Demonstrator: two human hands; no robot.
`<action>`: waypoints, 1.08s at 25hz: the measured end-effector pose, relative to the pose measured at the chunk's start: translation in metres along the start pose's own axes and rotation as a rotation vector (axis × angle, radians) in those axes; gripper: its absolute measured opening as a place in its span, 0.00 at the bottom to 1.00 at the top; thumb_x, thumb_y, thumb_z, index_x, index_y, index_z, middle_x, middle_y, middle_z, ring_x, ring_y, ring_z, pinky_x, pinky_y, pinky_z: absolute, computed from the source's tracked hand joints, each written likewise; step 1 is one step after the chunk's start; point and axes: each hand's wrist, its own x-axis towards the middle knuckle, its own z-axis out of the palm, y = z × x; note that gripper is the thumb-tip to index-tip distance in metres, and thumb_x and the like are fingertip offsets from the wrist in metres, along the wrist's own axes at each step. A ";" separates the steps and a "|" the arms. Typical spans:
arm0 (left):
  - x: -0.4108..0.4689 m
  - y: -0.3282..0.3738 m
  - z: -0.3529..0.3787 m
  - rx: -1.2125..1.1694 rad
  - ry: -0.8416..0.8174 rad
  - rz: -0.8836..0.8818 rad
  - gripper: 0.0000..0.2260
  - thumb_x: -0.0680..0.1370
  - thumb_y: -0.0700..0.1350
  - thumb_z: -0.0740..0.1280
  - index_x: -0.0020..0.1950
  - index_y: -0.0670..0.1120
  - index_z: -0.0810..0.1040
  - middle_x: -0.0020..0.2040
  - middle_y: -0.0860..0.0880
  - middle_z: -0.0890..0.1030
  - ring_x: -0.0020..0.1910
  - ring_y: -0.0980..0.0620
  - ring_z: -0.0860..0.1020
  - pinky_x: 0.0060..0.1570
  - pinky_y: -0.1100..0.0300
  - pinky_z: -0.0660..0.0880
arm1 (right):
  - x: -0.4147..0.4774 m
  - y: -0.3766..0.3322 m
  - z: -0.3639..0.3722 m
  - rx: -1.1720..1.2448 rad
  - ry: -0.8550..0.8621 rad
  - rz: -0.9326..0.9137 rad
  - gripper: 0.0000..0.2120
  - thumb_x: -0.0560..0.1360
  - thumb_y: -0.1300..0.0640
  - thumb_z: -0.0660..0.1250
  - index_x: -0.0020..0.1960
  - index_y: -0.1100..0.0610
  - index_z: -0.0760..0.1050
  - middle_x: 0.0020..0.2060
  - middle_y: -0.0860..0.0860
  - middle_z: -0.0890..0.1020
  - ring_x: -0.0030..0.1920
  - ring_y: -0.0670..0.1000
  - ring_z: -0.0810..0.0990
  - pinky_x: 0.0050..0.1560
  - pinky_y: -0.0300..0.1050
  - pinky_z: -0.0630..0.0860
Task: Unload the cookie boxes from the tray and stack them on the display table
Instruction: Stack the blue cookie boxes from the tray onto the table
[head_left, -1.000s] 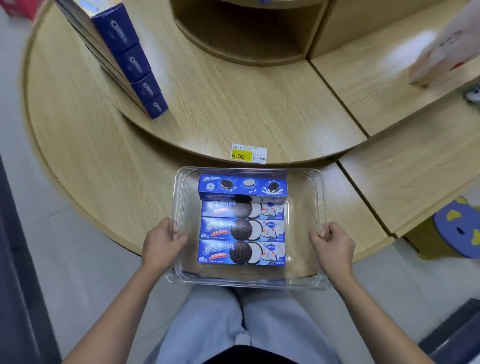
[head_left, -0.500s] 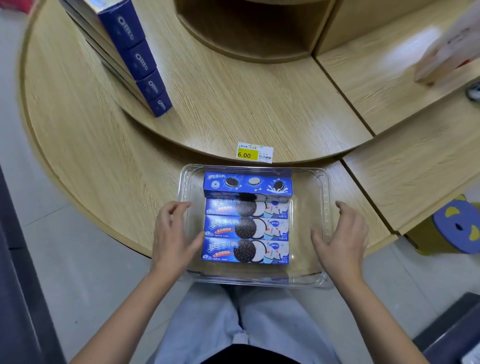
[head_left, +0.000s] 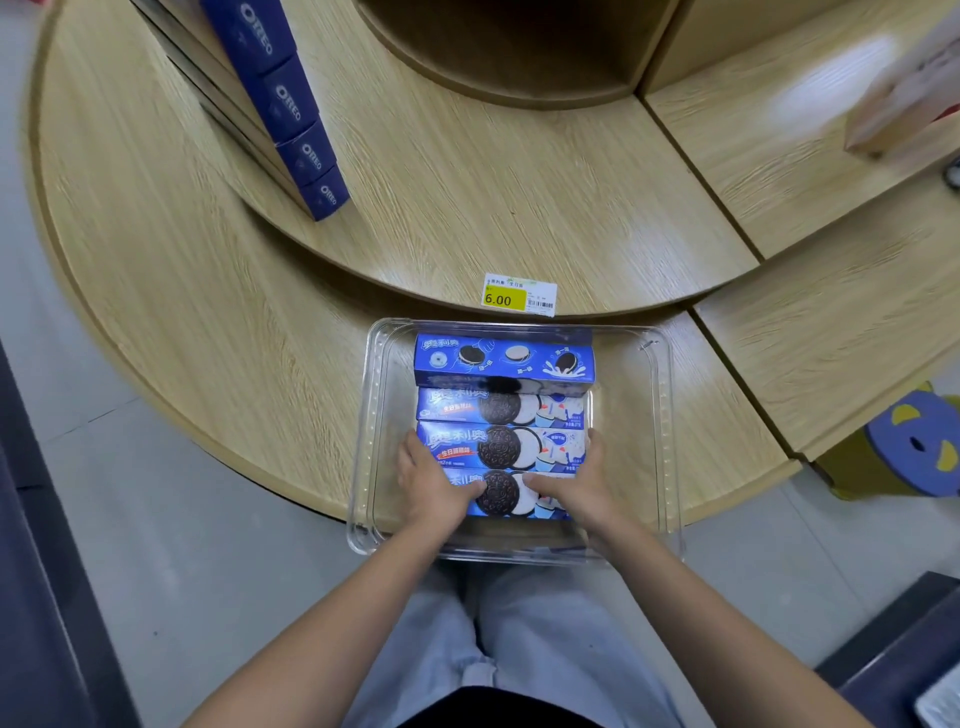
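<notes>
Two-handed grip on the nearest cookie box (head_left: 501, 496) in the tray (head_left: 660, 415), lower centre.
The bench (head_left: 208, 312) bears the tray overhanging its near edge; left hand (head_left: 434, 491) and right hand (head_left: 579, 491) clasp that box's ends, thumbs on top, partly covering its lettering.

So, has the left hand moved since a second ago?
Yes: the left hand went rightward off the tray rim onto the nearest cookie box.

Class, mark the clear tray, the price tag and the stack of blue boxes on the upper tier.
clear tray (head_left: 623, 415), head view, bare floor beside the boxes.
price tag (head_left: 519, 295), head view, label's middle.
stack of blue boxes (head_left: 288, 104), head view, one box's end face.
</notes>
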 end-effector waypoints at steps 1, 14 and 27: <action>0.001 0.001 0.002 0.005 0.006 -0.033 0.51 0.58 0.47 0.80 0.73 0.43 0.54 0.71 0.40 0.62 0.70 0.39 0.63 0.67 0.46 0.64 | 0.012 0.011 0.004 0.034 0.016 0.045 0.57 0.45 0.45 0.82 0.66 0.43 0.55 0.55 0.49 0.80 0.53 0.53 0.81 0.55 0.57 0.79; 0.001 0.002 -0.011 0.070 -0.017 0.039 0.41 0.59 0.46 0.80 0.67 0.45 0.64 0.62 0.43 0.73 0.61 0.42 0.74 0.56 0.50 0.73 | -0.007 -0.012 0.005 -0.221 0.106 0.038 0.28 0.62 0.58 0.77 0.58 0.61 0.70 0.52 0.54 0.82 0.49 0.54 0.81 0.50 0.48 0.77; -0.040 0.027 -0.085 -0.252 0.182 0.315 0.37 0.60 0.45 0.80 0.65 0.56 0.68 0.60 0.53 0.77 0.53 0.53 0.79 0.53 0.51 0.78 | -0.092 -0.085 -0.030 -0.012 0.172 -0.348 0.26 0.64 0.66 0.75 0.55 0.50 0.68 0.45 0.44 0.80 0.45 0.45 0.81 0.51 0.51 0.79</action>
